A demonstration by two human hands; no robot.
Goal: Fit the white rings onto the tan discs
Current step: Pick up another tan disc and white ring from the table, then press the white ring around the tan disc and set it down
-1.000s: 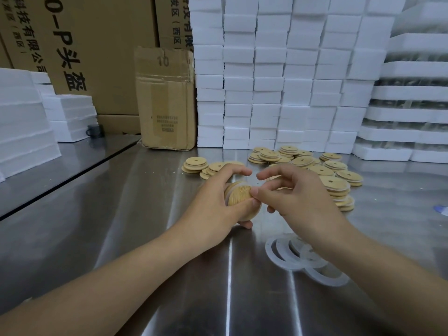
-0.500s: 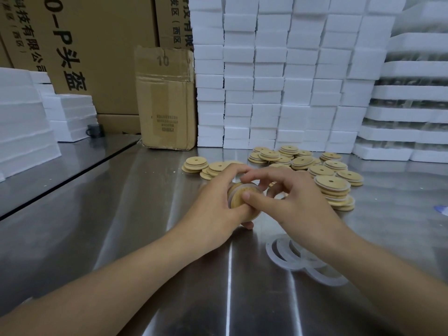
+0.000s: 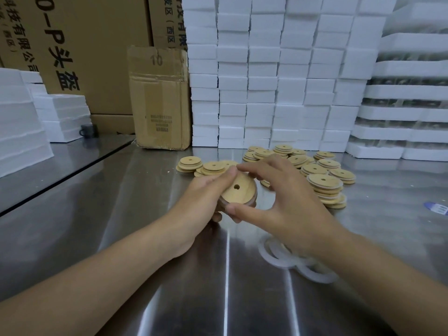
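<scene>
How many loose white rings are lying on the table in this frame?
About 3 white rings show, overlapping in one small pile on the steel table near the person, just under the right wrist. The wrist covers part of the pile, so more may be hidden.

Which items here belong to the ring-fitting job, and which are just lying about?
Job: held tan disc, left hand, right hand, loose white rings, tan disc pile.
Lying about: cardboard box, white foam blocks, small dark cup.
</scene>
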